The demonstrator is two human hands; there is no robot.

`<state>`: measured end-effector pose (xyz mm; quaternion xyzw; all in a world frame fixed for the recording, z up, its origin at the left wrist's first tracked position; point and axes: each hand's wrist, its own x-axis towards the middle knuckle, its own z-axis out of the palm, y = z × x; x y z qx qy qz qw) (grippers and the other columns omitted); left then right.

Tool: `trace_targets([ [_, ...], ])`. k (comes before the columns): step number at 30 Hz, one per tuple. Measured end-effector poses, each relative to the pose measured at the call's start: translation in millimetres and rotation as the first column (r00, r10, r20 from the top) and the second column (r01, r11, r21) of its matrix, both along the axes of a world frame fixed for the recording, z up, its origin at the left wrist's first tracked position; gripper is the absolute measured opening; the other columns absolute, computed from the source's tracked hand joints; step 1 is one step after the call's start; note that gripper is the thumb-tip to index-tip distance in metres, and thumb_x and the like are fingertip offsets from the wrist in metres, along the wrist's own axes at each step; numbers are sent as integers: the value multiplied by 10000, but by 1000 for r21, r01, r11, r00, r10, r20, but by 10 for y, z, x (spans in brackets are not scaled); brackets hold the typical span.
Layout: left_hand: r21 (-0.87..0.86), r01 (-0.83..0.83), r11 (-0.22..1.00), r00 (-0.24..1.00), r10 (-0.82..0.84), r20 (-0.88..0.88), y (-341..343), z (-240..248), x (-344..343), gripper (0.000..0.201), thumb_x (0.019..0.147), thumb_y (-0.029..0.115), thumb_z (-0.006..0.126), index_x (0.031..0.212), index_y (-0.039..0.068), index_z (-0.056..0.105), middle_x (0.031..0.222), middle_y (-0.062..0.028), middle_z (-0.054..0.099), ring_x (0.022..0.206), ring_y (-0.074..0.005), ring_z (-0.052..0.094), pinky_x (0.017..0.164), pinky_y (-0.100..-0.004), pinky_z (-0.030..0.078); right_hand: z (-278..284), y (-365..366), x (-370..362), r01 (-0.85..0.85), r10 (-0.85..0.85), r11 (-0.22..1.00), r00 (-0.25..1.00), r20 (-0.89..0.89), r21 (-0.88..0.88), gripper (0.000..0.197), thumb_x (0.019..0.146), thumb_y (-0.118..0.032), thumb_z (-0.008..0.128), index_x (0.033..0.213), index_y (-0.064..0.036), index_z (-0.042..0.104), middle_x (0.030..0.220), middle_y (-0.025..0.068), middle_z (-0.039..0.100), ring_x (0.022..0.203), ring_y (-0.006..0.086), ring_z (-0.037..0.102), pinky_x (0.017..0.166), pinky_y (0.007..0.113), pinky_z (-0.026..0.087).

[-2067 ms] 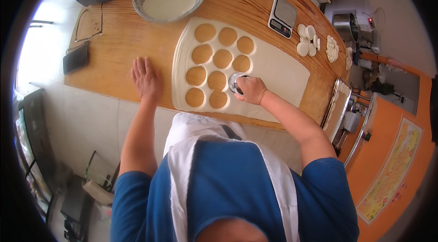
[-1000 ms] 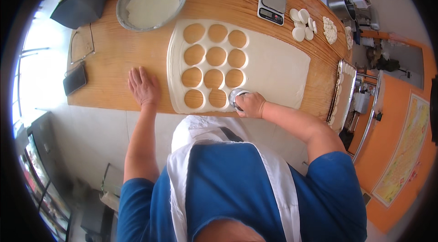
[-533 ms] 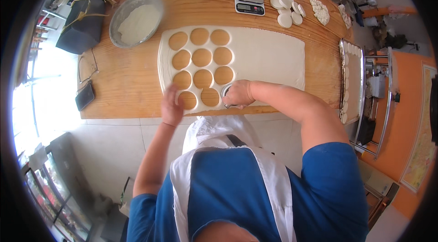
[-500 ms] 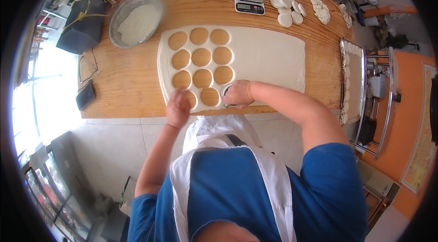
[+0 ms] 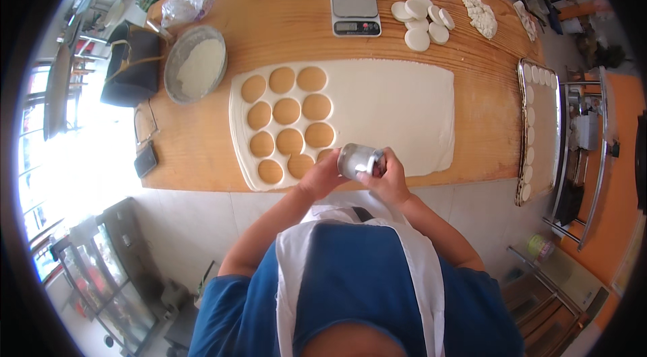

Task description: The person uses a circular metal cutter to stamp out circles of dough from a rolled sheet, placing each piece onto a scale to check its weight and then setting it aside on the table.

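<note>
One more cut apparently made, my right fingers [image 5: 391,170] now grasp the silvery cylindrical cutter [image 5: 355,160], tilted and lifted off the white, hole-punched dough sheet [image 5: 396,104] just beyond them; my left fingers [image 5: 330,163], hold unclear, have come over to its left end.

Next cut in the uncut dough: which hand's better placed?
Probably the right hand: it holds the cutter and sits nearer the uncut dough; the left hand is by the cut holes.
</note>
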<state>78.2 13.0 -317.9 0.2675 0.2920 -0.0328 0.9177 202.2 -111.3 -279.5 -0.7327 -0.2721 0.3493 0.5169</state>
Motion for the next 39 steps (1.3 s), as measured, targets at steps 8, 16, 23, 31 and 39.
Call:
trace_targets([
  [8,-248,3,969,1000,-6,-14,49,-46,1361,420,891,365,333,1142,38,416,1104,-105,491,1015,-256,473,877,-404,376,282,-105,979,153,-148,986,986,-79,68,346,612,-126,692,775,-56,396,641,-41,367,560,34,334,486,189,328],
  [16,-129,-177,976,976,190,103,539,124,2281,333,871,214,394,1142,20,408,1090,-105,500,1029,-258,479,862,-371,408,347,120,1965,127,-255,930,898,358,346,378,619,-127,690,848,-16,410,705,34,529,613,57,490,525,207,419],
  [23,508,-268,818,894,408,-186,1557,17,2783,310,779,81,512,1077,16,458,986,-96,530,900,-214,538,680,-328,490,-65,793,3004,274,-173,960,738,653,-56,414,608,-199,675,919,-31,459,746,133,584,686,299,574,592,372,461],
  [31,832,97,546,796,460,-394,2515,-389,2995,291,728,76,540,1018,55,553,910,-103,592,885,-220,564,695,-318,470,-95,581,3211,328,-187,938,747,638,-109,398,600,-229,680,870,-28,467,700,97,547,617,266,558,570,342,457],
  [39,853,484,196,587,650,-483,2481,-234,2617,298,712,57,475,986,70,591,987,-125,585,917,-245,553,788,-313,431,25,455,3162,355,-464,886,693,552,299,375,599,-215,682,836,-24,465,641,81,516,552,244,537,504,331,445],
])
